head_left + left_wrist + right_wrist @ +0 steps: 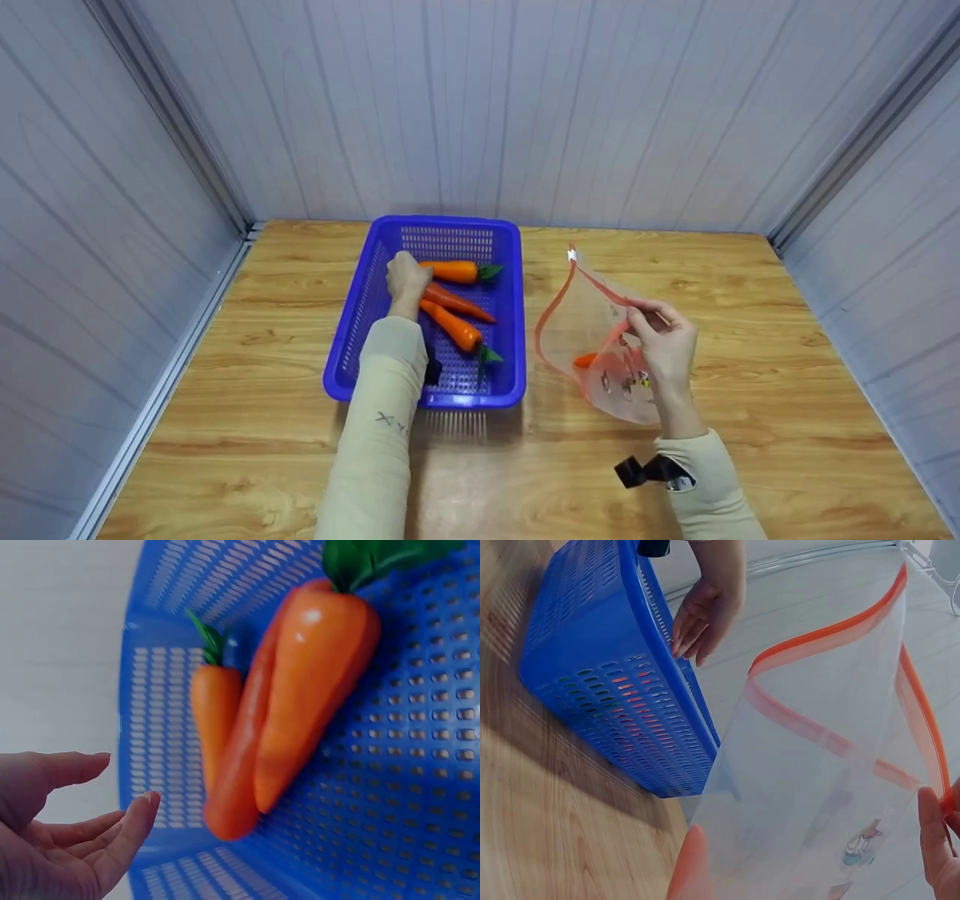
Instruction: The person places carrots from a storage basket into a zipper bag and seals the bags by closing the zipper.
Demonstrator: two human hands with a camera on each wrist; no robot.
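Note:
My left hand (407, 279) is over the blue basket (517, 337), thumb and fingers apart with nothing between them in the left wrist view. Three carrots lie below it: an orange carrot (456, 271) at the back, a redder carrot (463, 304) in the middle and a leafy-topped orange carrot (457, 328) in front. On the right, my right hand (670, 346) pinches the rim of a clear zip bag (559, 330) with a red-orange edge, and the bag's mouth gapes. Inside it shows part of an orange carrot (584, 361), mostly hidden.
The basket and bag are on a wooden table (247, 420). Pale panel walls (480, 112) enclose the back and both sides. A white slider (572, 256) sits at the bag's far corner. A black camera mount (645, 471) is on my right wrist.

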